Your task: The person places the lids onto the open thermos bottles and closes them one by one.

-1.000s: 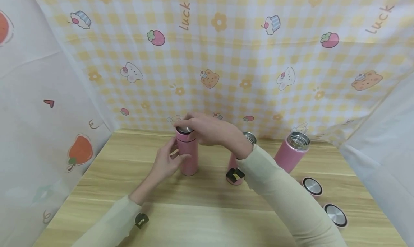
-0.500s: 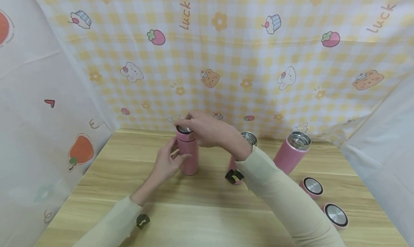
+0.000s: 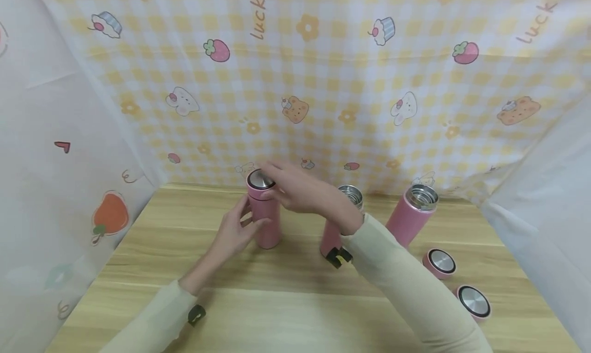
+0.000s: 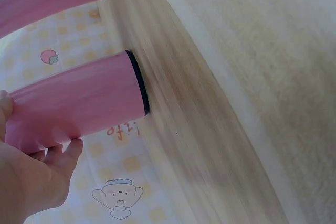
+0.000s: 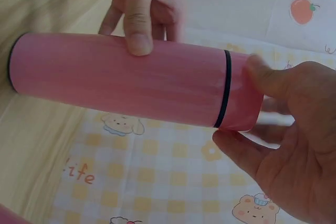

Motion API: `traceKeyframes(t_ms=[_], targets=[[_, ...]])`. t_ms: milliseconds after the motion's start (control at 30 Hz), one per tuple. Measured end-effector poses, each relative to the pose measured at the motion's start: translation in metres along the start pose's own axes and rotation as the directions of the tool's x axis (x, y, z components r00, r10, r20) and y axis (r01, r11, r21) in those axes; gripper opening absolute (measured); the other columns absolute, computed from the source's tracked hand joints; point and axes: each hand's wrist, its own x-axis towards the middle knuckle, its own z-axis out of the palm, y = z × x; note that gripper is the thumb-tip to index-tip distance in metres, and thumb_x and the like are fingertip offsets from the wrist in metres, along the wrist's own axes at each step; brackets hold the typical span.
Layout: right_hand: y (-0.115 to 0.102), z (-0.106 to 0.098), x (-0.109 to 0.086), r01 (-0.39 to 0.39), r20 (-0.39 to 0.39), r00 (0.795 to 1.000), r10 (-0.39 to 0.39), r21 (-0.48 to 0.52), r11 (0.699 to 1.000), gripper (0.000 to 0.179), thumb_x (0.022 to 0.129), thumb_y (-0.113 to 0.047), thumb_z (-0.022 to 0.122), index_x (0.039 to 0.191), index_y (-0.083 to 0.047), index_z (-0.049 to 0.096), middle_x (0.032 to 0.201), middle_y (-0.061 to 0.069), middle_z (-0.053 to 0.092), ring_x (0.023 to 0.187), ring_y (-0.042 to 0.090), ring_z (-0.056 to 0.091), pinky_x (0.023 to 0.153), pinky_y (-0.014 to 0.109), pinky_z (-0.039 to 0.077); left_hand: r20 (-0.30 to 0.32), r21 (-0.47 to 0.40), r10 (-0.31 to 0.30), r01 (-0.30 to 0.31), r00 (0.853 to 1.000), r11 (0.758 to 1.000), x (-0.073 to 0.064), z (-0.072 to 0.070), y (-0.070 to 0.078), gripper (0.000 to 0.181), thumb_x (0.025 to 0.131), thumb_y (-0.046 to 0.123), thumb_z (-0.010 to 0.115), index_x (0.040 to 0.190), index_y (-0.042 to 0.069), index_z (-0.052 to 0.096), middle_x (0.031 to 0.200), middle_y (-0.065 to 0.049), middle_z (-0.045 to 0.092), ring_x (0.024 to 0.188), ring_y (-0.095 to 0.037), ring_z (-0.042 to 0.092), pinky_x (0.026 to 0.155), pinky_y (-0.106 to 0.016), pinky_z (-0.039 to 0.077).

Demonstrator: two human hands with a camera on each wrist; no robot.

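A pink vacuum flask [image 3: 267, 224] stands upright on the wooden table, its pink lid [image 3: 261, 181] with a steel disc and black ring seated on top. My left hand [image 3: 235, 230] grips the flask's body, thumb on the near side and fingers round behind. At the top, my right hand [image 3: 297, 189] has its thumb and fingers round the lid, as the right wrist view shows; the steel disc is partly uncovered. In that view a black line separates lid and body. The left wrist view shows the flask body [image 4: 79, 98] with the fingers beneath it.
To the right stand two lidless pink flasks, one flask [image 3: 330, 237] partly hidden behind my right forearm, the other flask [image 3: 408, 222] with its steel mouth showing. Two loose lids, a farther lid [image 3: 440, 262] and a nearer lid [image 3: 474, 301], lie at the right. A checked cloth [image 3: 323, 86] hangs behind.
The right hand's fingers have lifted and shifted back from the lid's top, baring more of the steel disc. The left hand keeps its grip. The head view has shifted slightly.
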Motion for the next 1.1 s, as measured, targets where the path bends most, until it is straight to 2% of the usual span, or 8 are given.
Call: traceKeyframes(t_ms=[167,333,400,567,700,800,967,1100], targets=[[-0.003,0.007,-0.018,-0.11,0.023,0.994,0.108,0.106,0.988,0.084,0.104,-0.026,0.06,0.159,0.006,0.004,0.155,0.023,0.036,0.131,0.029,0.049,0.114,0.034,0.034,0.04,0.135,-0.011,0.005,0.999,0.991,-0.006,-0.003,0.0,0.086,0.091,0.022,0.08,0.159,0.01,0.028,0.15,-0.018,0.047,0.134,-0.036,0.048,0.1,-0.051,0.049],[-0.005,0.02,-0.044,-0.149,0.044,0.989,0.144,0.133,0.98,0.089,0.104,-0.019,0.06,0.158,0.005,-0.008,0.161,0.028,0.019,0.125,0.033,0.055,0.113,0.038,0.037,0.047,0.271,-0.036,0.022,0.998,0.962,-0.02,-0.01,0.002,0.084,0.092,0.024,0.08,0.156,0.003,0.031,0.15,-0.021,0.045,0.136,-0.039,0.045,0.102,-0.057,0.046],[-0.006,0.026,-0.055,-0.144,0.059,0.989,0.138,0.116,0.983,0.088,0.104,-0.015,0.061,0.158,0.006,-0.005,0.157,0.03,0.028,0.118,0.031,0.059,0.11,0.039,0.04,0.038,0.355,-0.036,0.02,0.999,0.935,-0.026,-0.015,0.006,0.075,0.092,0.025,0.079,0.151,0.0,0.039,0.146,-0.021,0.05,0.132,-0.04,0.048,0.101,-0.057,0.047],[-0.006,0.038,-0.086,-0.073,0.09,0.994,0.069,0.051,0.996,0.071,0.104,-0.012,0.059,0.156,0.01,0.017,0.153,0.029,0.038,0.135,0.034,0.046,0.114,0.043,0.034,0.037,0.528,-0.055,0.027,0.998,0.849,-0.04,-0.028,0.021,0.05,0.094,0.027,0.077,0.132,0.0,0.059,0.128,-0.016,0.064,0.114,-0.036,0.062,0.092,-0.054,0.053],[-0.003,0.045,-0.112,-0.003,0.084,0.996,0.001,0.024,1.0,0.055,0.103,-0.012,0.061,0.15,0.006,0.04,0.147,0.02,0.05,0.135,0.029,0.047,0.111,0.04,0.04,0.125,0.55,-0.096,0.012,0.988,0.835,-0.044,-0.035,0.037,0.033,0.094,0.026,0.076,0.117,0.004,0.067,0.108,-0.009,0.071,0.093,-0.025,0.07,0.078,-0.044,0.059],[0.002,0.049,-0.128,0.056,0.075,0.995,-0.059,0.03,0.998,0.043,0.102,-0.01,0.063,0.142,0.001,0.053,0.137,0.013,0.06,0.127,0.022,0.056,0.105,0.034,0.046,0.286,0.51,-0.107,-0.057,0.952,0.858,-0.045,-0.037,0.048,0.031,0.095,0.027,0.075,0.116,0.005,0.068,0.105,-0.004,0.072,0.09,-0.021,0.071,0.075,-0.04,0.06],[0.015,0.059,-0.158,0.118,0.017,0.993,-0.118,-0.009,0.993,0.031,0.097,-0.007,0.069,0.128,-0.006,0.066,0.122,0.004,0.068,0.112,0.016,0.064,0.093,0.03,0.054,0.529,0.294,-0.076,-0.099,0.845,0.951,-0.042,-0.021,0.05,0.043,0.098,0.028,0.071,0.132,0.004,0.059,0.12,-0.007,0.068,0.109,-0.028,0.066,0.092,-0.046,0.055],[0.025,0.066,-0.18,0.124,-0.024,0.992,-0.125,-0.018,0.992,0.033,0.093,-0.004,0.073,0.125,-0.008,0.068,0.118,0.001,0.069,0.108,0.014,0.065,0.09,0.03,0.055,0.576,0.169,-0.024,-0.09,0.817,0.982,-0.037,0.004,0.043,0.048,0.099,0.024,0.07,0.137,0.001,0.053,0.128,-0.012,0.064,0.118,-0.032,0.062,0.097,-0.044,0.052]])
